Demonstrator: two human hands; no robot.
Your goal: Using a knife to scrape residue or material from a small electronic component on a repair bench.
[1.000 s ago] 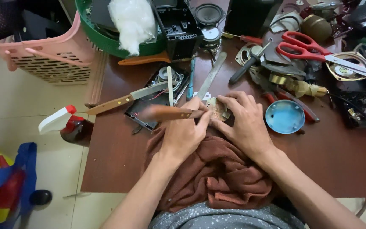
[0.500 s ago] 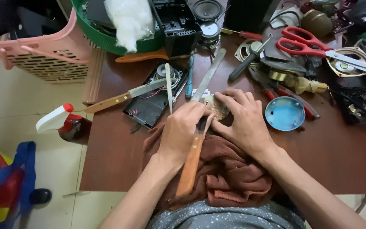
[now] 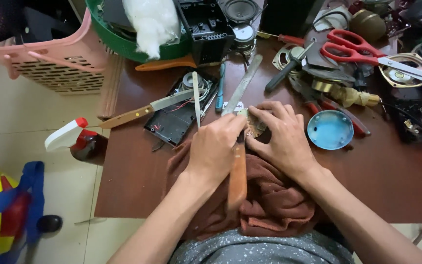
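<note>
My left hand [image 3: 217,146] grips a tool with a long wooden handle [image 3: 238,176], whose handle points back toward me over a brown cloth [image 3: 269,205]. The tool's tip meets a small round metal part [image 3: 256,126]. My right hand [image 3: 282,139] presses down on that part and holds it against the cloth at the near edge of the brown table [image 3: 387,171]. Most of the part is hidden under my fingers.
A wood-handled knife [image 3: 142,111], a black circuit unit [image 3: 179,117], a metal file [image 3: 242,84], a blue round lid [image 3: 330,129], red scissors [image 3: 362,48] and assorted parts crowd the table's far side. A spray bottle [image 3: 76,139] and pink basket [image 3: 50,63] sit left.
The wooden handle swung from lying crosswise above my left hand to pointing back toward me. My hands stayed on the metal part.
</note>
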